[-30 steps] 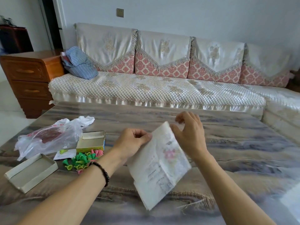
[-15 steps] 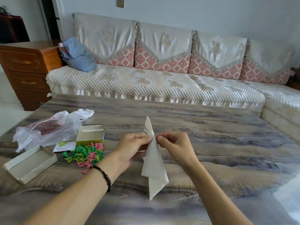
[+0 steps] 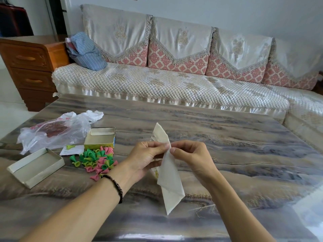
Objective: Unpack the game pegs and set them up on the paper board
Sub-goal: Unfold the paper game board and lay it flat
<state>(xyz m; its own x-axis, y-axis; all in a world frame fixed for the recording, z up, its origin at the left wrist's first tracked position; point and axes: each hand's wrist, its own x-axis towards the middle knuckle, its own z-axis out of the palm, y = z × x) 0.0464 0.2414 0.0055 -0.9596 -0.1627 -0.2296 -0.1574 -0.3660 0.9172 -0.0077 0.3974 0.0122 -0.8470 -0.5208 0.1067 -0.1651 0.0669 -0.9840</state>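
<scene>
The folded paper board is held above the worktop, pinched at one edge by the fingers of the left hand and right hand; the pegs are heaped left, beside two open boxes.

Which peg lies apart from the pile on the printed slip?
The yellow-green peg, lying on its side on the white slip beside the yellow box; all the others lie on the table itself.
</scene>
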